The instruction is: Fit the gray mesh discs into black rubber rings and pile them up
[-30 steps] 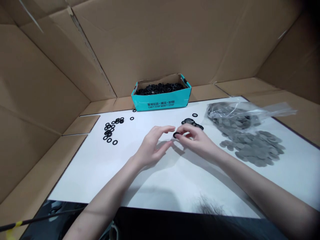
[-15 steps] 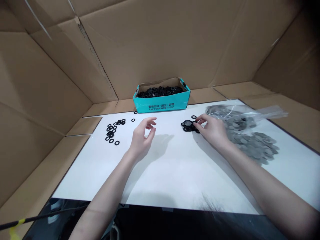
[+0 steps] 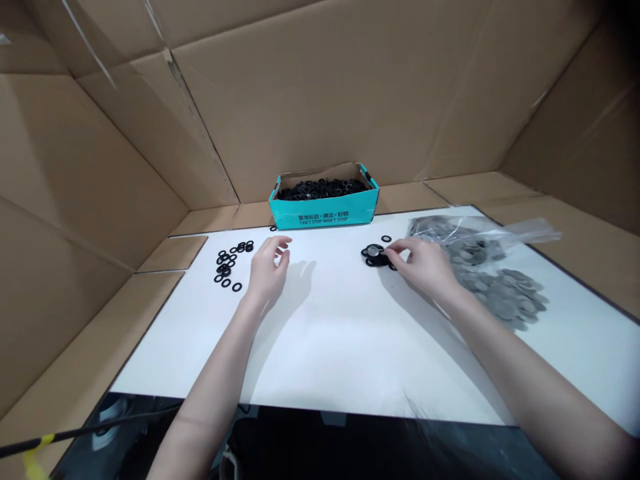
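Observation:
My left hand [image 3: 269, 268] hovers over the white board with its fingers apart and nothing in them, just right of a scatter of black rings [image 3: 225, 269]. Over on the right, my right hand [image 3: 425, 265] has thumb and forefinger pinched together at the edge of a small heap of black rings [image 3: 376, 261]. On that heap lies a round grey disc [image 3: 373, 251]. What sits between the right fingertips is too small and covered to make out. One single black ring [image 3: 386, 239] lies just behind the heap.
A turquoise box [image 3: 325, 215] full of black rings stands at the back. Right of my right hand lie a clear plastic bag [image 3: 520, 233] with grey discs and a loose pile of grey discs [image 3: 513, 300]. Cardboard walls [image 3: 310, 100] enclose the white board [image 3: 320, 347].
My left hand has moved left, toward the scattered black rings. My right hand stays pinched at the small heap. The view has shifted slightly.

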Motion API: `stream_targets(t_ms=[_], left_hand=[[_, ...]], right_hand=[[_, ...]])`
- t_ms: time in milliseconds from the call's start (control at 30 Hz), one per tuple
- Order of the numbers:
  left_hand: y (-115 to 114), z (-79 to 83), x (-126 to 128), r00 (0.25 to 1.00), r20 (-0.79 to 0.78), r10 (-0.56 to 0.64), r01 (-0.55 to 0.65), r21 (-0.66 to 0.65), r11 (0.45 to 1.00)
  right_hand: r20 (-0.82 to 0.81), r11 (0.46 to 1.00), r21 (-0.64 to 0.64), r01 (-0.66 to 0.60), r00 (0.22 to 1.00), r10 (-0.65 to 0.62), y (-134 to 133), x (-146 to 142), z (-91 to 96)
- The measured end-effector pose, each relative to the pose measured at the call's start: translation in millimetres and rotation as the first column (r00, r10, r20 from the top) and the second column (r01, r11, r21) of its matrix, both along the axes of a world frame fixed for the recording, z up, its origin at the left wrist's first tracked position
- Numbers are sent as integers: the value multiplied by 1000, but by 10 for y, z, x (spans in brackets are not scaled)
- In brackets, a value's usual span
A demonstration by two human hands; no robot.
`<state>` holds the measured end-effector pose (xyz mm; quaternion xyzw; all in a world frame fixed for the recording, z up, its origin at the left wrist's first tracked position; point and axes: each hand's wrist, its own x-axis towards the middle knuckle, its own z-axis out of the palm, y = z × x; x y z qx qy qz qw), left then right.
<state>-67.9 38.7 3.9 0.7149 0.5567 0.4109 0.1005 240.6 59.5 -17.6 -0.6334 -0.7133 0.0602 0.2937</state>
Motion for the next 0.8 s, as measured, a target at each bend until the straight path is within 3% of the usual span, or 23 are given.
stream_targets(t_ms=[200, 367, 533, 633, 733, 800], left_hand=[[64, -27, -171, 952, -255, 170, -202, -108, 973], [82, -1, -314, 816, -491, 306, -461, -231, 857], [126, 7, -605, 790, -496, 360, -544, -298, 784], [149, 15, -807, 754, -490, 437, -626, -336, 704], [151, 8, -920, 712, -491, 501, -690, -361, 627], [145, -6, -939, 700, -488, 521, -706, -366, 606]], right_hand=[[-18, 996, -31, -89, 996, 88, -169, 165, 239], [1, 994, -62, -90, 996, 90, -274, 531, 293], [47, 989, -126, 82, 996, -77, -368, 889, 285], [135, 968, -147, 203, 974, -183, -369, 1033, 217], [223, 956, -174, 235, 955, -195, -328, 1129, 105], [279, 950, -188, 249, 941, -191, -294, 1165, 30]])
